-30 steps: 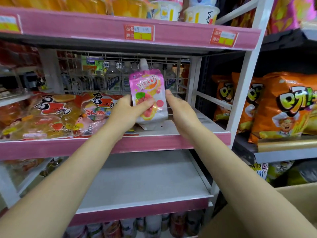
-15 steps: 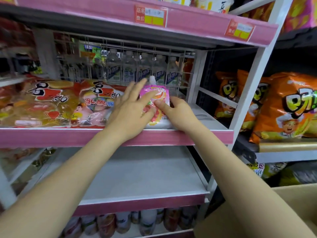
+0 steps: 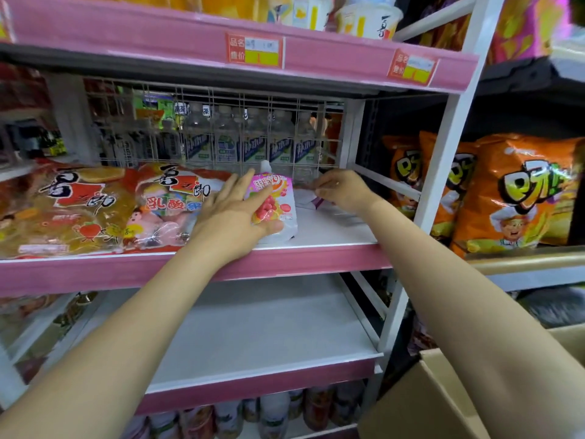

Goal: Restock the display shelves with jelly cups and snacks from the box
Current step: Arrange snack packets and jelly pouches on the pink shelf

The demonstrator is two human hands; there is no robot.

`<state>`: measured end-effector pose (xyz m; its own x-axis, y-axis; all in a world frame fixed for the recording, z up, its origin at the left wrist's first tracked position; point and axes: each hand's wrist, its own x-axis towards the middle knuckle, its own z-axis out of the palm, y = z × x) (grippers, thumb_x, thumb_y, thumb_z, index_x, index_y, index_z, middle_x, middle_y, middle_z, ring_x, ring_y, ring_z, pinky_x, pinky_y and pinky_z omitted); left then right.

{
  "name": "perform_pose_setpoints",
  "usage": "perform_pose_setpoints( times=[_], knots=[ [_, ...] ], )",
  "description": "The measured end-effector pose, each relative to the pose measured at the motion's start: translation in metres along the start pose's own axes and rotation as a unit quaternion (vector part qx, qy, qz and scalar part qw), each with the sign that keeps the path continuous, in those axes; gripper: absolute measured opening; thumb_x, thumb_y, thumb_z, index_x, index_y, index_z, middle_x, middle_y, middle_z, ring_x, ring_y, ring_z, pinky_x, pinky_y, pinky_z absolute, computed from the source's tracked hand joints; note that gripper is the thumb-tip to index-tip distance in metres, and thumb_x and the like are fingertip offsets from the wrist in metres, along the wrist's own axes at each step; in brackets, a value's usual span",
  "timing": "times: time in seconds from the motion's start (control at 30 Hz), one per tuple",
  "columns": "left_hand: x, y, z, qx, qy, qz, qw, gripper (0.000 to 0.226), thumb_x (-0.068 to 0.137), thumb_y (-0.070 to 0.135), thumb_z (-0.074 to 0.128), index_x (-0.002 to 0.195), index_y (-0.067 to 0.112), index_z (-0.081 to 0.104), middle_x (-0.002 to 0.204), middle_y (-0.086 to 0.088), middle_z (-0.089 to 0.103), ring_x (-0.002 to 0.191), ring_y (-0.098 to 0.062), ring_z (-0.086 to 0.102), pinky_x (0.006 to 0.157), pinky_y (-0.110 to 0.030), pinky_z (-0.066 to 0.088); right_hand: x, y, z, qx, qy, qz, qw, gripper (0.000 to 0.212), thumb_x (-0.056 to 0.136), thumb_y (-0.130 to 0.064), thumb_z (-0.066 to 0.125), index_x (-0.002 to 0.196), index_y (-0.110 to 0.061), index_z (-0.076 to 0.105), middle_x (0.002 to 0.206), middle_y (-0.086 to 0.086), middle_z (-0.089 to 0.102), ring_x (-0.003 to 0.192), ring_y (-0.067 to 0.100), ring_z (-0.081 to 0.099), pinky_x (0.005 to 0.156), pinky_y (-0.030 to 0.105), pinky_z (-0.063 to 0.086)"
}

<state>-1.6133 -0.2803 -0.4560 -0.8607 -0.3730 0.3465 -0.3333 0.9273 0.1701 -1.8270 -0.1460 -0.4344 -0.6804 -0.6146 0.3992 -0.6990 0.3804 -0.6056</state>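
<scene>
A pink jelly pouch [image 3: 280, 202] with a white spout leans back on the middle pink-edged shelf [image 3: 316, 261]. My left hand [image 3: 231, 213] lies flat across its left side, fingers spread and thumb pressed under its front. My right hand [image 3: 342, 188] is deeper on the shelf to the right, fingers pinched on a flat white and purple packet [image 3: 304, 199] lying behind the pouch. The cardboard box [image 3: 411, 403] shows at the bottom right, its contents hidden.
Large bags of jelly [image 3: 79, 204] fill the shelf's left side. Bottles [image 3: 253, 144] stand behind a wire grid at the back. Orange snack bags [image 3: 512, 191] sit on the neighbouring rack. Jelly cups [image 3: 367, 20] line the top shelf; a bare shelf [image 3: 269, 331] lies below.
The pouch went from held upright in front of the shelf to resting on it. My left hand flattened over it and my right hand let go and reached back right.
</scene>
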Motion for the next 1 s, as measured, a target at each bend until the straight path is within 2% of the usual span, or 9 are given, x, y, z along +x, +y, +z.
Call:
perform_pose_setpoints(
  times=[0.17,0.27,0.37,0.43,0.53,0.63,0.8,0.87,1.0],
  knots=[
    [0.000,0.003,0.001,0.034,-0.001,-0.002,0.999,0.072,0.096,0.070,0.033,0.157,0.045,0.004,0.166,0.012,-0.014,0.153,-0.014,-0.008,0.121,-0.042,0.001,0.015,0.008,0.009,-0.043,-0.022,-0.010,0.999,0.028,0.088,-0.011,0.073,0.116,-0.008,0.071,0.110,0.006,0.070,0.092,0.018,0.064,0.080,0.028,0.054],
    [0.001,0.005,0.001,0.040,-0.007,-0.008,0.999,0.072,0.095,0.072,0.031,0.156,0.046,0.001,0.165,0.014,-0.017,0.153,-0.014,-0.009,0.121,-0.042,0.001,0.018,0.013,0.013,-0.058,-0.017,-0.019,0.998,0.031,0.085,-0.011,0.076,0.115,-0.006,0.071,0.108,0.010,0.072,0.083,0.014,0.063,0.065,0.014,0.046],
    [0.001,0.004,0.002,0.042,-0.007,-0.009,0.999,0.073,0.095,0.072,0.031,0.156,0.046,0.001,0.165,0.014,-0.017,0.153,-0.015,-0.008,0.121,-0.042,0.001,0.019,0.014,0.012,-0.059,-0.003,-0.013,0.998,0.030,0.081,-0.016,0.081,0.108,-0.007,0.072,0.097,0.004,0.069,0.073,0.010,0.060,0.051,0.004,0.039],
    [0.000,0.004,0.002,0.039,-0.004,-0.009,0.999,0.073,0.095,0.072,0.032,0.156,0.047,0.002,0.165,0.014,-0.015,0.153,-0.015,-0.006,0.121,-0.041,0.002,0.018,0.013,0.011,-0.056,-0.005,0.003,0.998,0.030,0.078,-0.022,0.084,0.103,-0.012,0.070,0.091,0.000,0.065,0.068,0.010,0.058,0.049,0.008,0.041],
    [0.000,0.004,0.002,0.039,-0.002,-0.010,0.999,0.073,0.094,0.073,0.032,0.156,0.047,0.003,0.165,0.014,-0.015,0.153,-0.015,-0.006,0.121,-0.041,0.002,0.017,0.009,0.013,-0.099,-0.001,-0.003,0.995,0.032,0.076,-0.028,0.084,0.101,-0.017,0.068,0.091,-0.001,0.062,0.072,0.014,0.059,0.054,0.021,0.041],
    [0.000,0.004,0.002,0.037,-0.001,-0.010,0.999,0.073,0.094,0.073,0.031,0.156,0.046,0.003,0.165,0.014,-0.014,0.153,-0.015,-0.006,0.121,-0.041,0.002,0.018,0.008,0.014,-0.163,0.011,-0.017,0.986,0.020,0.079,-0.020,0.079,0.095,-0.013,0.070,0.091,0.003,0.064,0.084,0.021,0.061,0.057,0.023,0.038],
    [0.001,0.003,0.003,0.039,0.002,-0.006,0.999,0.073,0.095,0.074,0.030,0.156,0.047,0.002,0.165,0.014,-0.014,0.153,-0.015,-0.005,0.121,-0.042,0.002,0.022,0.012,0.012,-0.122,0.034,0.020,0.992,0.006,0.080,-0.001,0.075,0.084,0.002,0.071,0.089,0.011,0.069,0.082,0.023,0.062,0.070,0.024,0.042],
    [0.001,0.002,0.003,0.039,0.002,-0.005,0.999,0.073,0.094,0.074,0.029,0.156,0.047,0.002,0.165,0.014,-0.014,0.153,-0.016,-0.005,0.121,-0.043,0.002,0.019,0.014,0.008,-0.092,0.032,0.029,0.995,0.004,0.080,0.004,0.073,0.082,0.002,0.070,0.085,0.011,0.068,0.079,0.021,0.061,0.072,0.028,0.049],
    [0.001,0.002,0.004,0.038,0.003,-0.002,0.999,0.073,0.095,0.074,0.029,0.157,0.045,0.002,0.165,0.013,-0.015,0.153,-0.016,-0.005,0.121,-0.043,0.002,0.011,0.014,0.001,-0.113,0.008,0.023,0.993,0.009,0.087,0.001,0.064,0.088,-0.005,0.071,0.096,0.010,0.073,0.091,0.021,0.065,0.085,0.030,0.052]
  ],
)
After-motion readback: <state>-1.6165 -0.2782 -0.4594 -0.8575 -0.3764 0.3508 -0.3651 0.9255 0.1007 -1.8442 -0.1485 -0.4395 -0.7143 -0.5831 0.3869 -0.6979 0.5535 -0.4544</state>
